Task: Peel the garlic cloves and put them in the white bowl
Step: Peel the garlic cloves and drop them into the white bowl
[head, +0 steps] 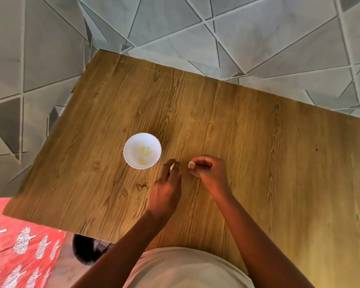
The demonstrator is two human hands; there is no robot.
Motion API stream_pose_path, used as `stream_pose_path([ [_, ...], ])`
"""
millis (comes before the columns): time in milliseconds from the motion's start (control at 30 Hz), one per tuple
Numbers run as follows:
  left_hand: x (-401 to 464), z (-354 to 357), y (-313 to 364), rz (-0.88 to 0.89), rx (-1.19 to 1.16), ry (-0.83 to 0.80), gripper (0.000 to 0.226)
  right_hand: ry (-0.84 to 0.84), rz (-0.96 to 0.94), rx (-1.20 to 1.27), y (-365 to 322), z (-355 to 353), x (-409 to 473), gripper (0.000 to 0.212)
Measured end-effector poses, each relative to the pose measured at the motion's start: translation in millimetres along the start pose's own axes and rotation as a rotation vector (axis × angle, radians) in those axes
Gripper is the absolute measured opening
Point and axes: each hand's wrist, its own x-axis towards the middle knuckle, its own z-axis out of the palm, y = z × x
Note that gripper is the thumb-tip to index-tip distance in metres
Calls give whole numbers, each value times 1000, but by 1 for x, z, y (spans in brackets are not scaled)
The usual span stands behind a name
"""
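1. White, with a scalloped rim, the small round bowl (pixel 142 150) stands on the wood-grain table (pixel 237 142); three pale yellow peeled garlic cloves (pixel 143 154) lie inside it.
2. Just right of the bowl and a little nearer the person, the left hand (pixel 166 188) hovers over the table, thumb and forefinger pinching a thin whitish scrap (pixel 172 167), probably a shred of garlic skin. Its other fingers hang loosely.
3. Further right of the bowl, a narrow gap away from the left fingertips, the right hand (pixel 210 173) has its fingers curled in, pinching a whitish garlic clove (pixel 191 164) that pokes out toward the bowl. How much skin remains on it is too small to tell.
4. Judging by this, the clove lies right of the bowl with the left hand between them. Dropping it in means a short leftward carry by the right hand across that gap, once the last skin is off.
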Motion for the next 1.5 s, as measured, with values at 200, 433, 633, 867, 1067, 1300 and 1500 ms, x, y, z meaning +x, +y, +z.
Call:
stream_pose_path([
  [200,2,-21,13,-101,-356,84,32,-37,60,397,-11,4,-33,14],
  [433,-5,-25,6,-136,-479,93,33,-57,4,264,-10,4,-50,15],
  [633,-9,-29,3,-155,-561,7,28,-112,-247,-65,-11,-6,-55,28],
  [867,-10,-39,12,-184,-609,-45,27,-72,-538,-378,-2,-4,-53,15],
  [1067,-11,-36,4,-185,-549,-40,20,-95,-552,-427,-1,-3,-51,17],
  [1300,-14,-26,-9,-281,-409,46,26,-93,-379,-264,8,-3,-47,13],
  [1500,-15,-20,-20,-153,-216,35,24,-168,-193,-309,18,3,-43,10],
])
